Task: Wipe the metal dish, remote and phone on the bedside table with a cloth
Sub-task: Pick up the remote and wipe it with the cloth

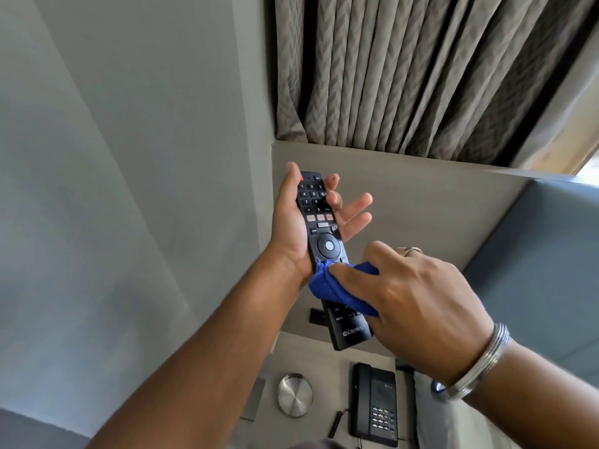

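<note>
A long black plastic television remote with rows of small buttons and a round silver centre key is held up in the air at the middle of the view, above the bedside table, its button face toward the camera and its top end pointing to 12 o'clock. The left hand cradles its upper half from 9 o'clock, thumb along one long edge and the fingers loosely spread behind the other, a light hold on the remote. The right hand comes in from 4 o'clock and pinches a folded blue microfibre cloth against the remote's lower middle, closed firmly on the cloth. The step in hand appears to be wiping the remote. To do it well, the cloth would likely need to travel the full length in steady strokes, pressing lightly so no keys are triggered, with the left hand shifting its hold so the covered edges and back get cleaned too. Below, at 6 o'clock, the pale grey bedside table carries a round brushed metal dish and, to its right, a black corded desk phone. Patterned grey curtains hang at 12 o'clock.
</note>
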Demonstrator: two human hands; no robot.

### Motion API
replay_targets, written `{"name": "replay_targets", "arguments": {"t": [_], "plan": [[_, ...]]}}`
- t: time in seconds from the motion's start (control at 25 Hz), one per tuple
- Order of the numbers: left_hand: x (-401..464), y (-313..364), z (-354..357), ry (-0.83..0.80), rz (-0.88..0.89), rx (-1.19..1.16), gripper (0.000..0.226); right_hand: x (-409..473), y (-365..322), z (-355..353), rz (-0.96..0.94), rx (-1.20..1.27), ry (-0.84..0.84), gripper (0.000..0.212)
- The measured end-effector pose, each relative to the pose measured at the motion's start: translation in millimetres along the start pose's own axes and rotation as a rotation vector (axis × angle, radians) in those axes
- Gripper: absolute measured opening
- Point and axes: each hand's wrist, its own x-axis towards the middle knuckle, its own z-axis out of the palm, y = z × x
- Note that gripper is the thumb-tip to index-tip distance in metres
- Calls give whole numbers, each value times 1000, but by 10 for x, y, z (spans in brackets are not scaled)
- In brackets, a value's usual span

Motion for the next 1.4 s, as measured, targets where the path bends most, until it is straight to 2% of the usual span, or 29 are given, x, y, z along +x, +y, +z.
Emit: {"name": "replay_targets", "arguments": {"t": [0.2, 0.32, 0.4, 0.44, 0.6, 0.72, 0.84, 1.0, 1.24, 1.4], "plan": [[-6, -37, 7, -21, -120, -10, 64, -39, 202, 32, -187, -84, 18, 32], [-32, 3, -33, -51, -161, -93, 64, -137, 335, 103, -254, -126, -89, 27], [-27, 75, -42, -68, -182, -156, 65, -191, 440, 147, -195, -116, -196, 37], [-17, 99, -54, -69, -178, -140, 65, -211, 466, 155, -124, -94, -199, 42], [-34, 66, -43, -74, -141, -78, 64, -204, 385, 48, 80, 64, 81, 37], [-45, -2, -23, -76, -125, -61, 63, -184, 171, -22, 83, 123, 152, 37], [-52, -11, 21, -83, -103, -42, 63, -181, 5, 8, 95, 138, 96, 43], [-81, 19, 59, -102, -58, -84, 63, -190, -13, 2, 102, 194, 33, 39], [-63, 51, 49, -183, -21, -59, 66, -349, 35, -11, 119, 452, -55, 44], [-75, 6, 46, -199, -48, -55, 66, -303, 99, -68, 155, 509, 39, 45]]}}
